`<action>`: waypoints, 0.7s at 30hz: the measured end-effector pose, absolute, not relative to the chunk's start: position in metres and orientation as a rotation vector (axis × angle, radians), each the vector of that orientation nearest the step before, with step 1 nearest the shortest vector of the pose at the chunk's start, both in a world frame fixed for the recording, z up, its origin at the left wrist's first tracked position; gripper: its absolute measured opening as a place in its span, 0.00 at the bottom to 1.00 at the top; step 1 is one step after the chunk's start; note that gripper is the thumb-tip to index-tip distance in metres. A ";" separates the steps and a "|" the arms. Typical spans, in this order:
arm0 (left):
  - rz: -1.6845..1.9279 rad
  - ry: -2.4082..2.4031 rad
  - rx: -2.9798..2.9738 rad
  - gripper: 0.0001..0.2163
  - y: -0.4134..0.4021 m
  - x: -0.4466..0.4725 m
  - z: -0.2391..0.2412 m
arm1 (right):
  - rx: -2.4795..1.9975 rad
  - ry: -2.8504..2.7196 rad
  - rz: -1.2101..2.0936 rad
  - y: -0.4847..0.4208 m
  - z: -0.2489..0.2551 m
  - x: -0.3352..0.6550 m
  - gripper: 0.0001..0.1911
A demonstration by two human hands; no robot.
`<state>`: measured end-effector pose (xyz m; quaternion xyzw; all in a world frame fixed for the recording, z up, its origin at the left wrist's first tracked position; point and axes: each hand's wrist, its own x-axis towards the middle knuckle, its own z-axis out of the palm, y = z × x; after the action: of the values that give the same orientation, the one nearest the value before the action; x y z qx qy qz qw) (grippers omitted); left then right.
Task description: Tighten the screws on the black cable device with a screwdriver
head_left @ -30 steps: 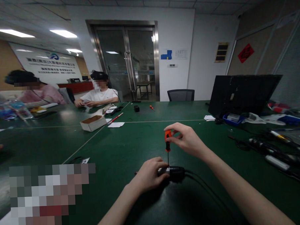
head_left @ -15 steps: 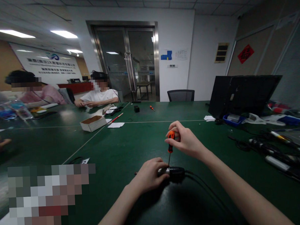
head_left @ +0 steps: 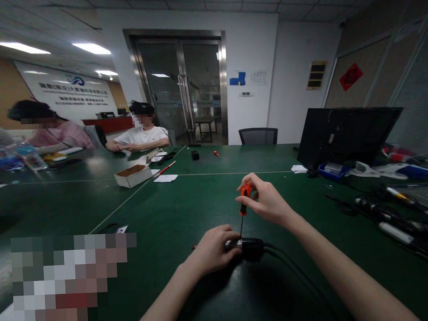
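My right hand (head_left: 260, 198) is closed around the orange-and-black handle of a screwdriver (head_left: 243, 207). The screwdriver stands nearly upright, and the lower end of its shaft meets a corded black-and-silver tool (head_left: 252, 249) lying on the green table. From the left, my left hand (head_left: 218, 248) grips the tool's silver part and covers much of it. A narrow tip of the tool pokes out beyond that hand on the left. A black cable (head_left: 292, 261) runs from its right end toward the table's near edge. The exact kind of tool cannot be made out.
A white open box (head_left: 132, 177) and paper (head_left: 166, 178) lie ahead to the left. Farther back are a small black block (head_left: 195, 155) and another screwdriver (head_left: 217, 153). A monitor (head_left: 347, 135), a blue tray (head_left: 332, 171) and corded tools (head_left: 398, 233) occupy the right. Two people sit across the table.
The screwdriver handle has turned and tilted slightly to the right, with small finger movement in my right hand. My left hand and the corded tool stay put. Another person's hand at far left has drawn back.
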<state>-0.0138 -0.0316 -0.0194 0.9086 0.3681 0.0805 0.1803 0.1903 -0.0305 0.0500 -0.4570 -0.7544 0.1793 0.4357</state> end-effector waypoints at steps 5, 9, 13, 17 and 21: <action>0.243 1.039 2.550 0.12 -0.032 -0.013 -0.018 | -1.091 -1.831 0.522 -0.032 0.052 0.188 0.15; 0.250 1.032 2.550 0.12 -0.033 -0.014 -0.017 | -1.116 -1.859 0.525 -0.032 0.053 0.189 0.12; 0.242 1.036 2.555 0.12 -0.033 -0.014 -0.017 | -1.081 -1.943 0.393 -0.032 0.054 0.191 0.09; 0.247 1.041 2.558 0.12 -0.032 -0.014 -0.018 | -1.095 -1.960 0.360 -0.031 0.053 0.191 0.12; 0.240 1.043 2.551 0.12 -0.032 -0.014 -0.018 | -1.171 -1.883 0.401 -0.031 0.052 0.190 0.11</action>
<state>-0.0136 -0.0322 -0.0177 0.9059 0.3705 0.0853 0.1864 0.1899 -0.0309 0.0521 -0.4693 -0.7545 0.1608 0.4298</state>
